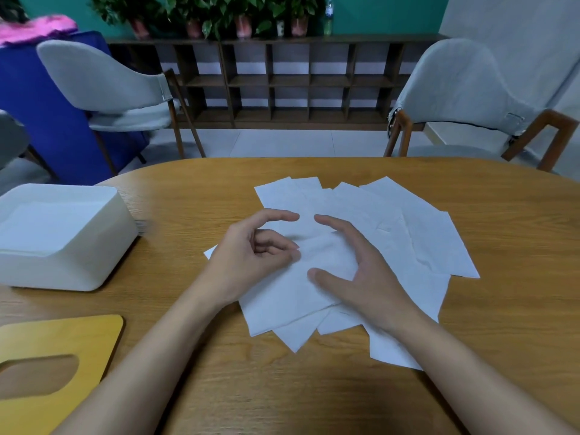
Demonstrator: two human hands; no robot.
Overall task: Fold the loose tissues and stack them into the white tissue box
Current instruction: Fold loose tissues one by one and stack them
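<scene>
The loose tissues (392, 233) lay fanned in an overlapping pile under and beyond both hands. The left hand (251, 255) hovered with fingers loosely curled, gripping nothing. The right hand (354, 271) was spread, thumb resting on the pile. Thin, limp and easily torn, each sheet would probably be best pinched lightly at a corner. The white tissue box (94, 246) stood well left of the left hand, with a yellow lid (62, 334) nearer the person.

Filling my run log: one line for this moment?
left hand open above loose tissues | right hand open, touching them | white tissue box uncovered
</scene>
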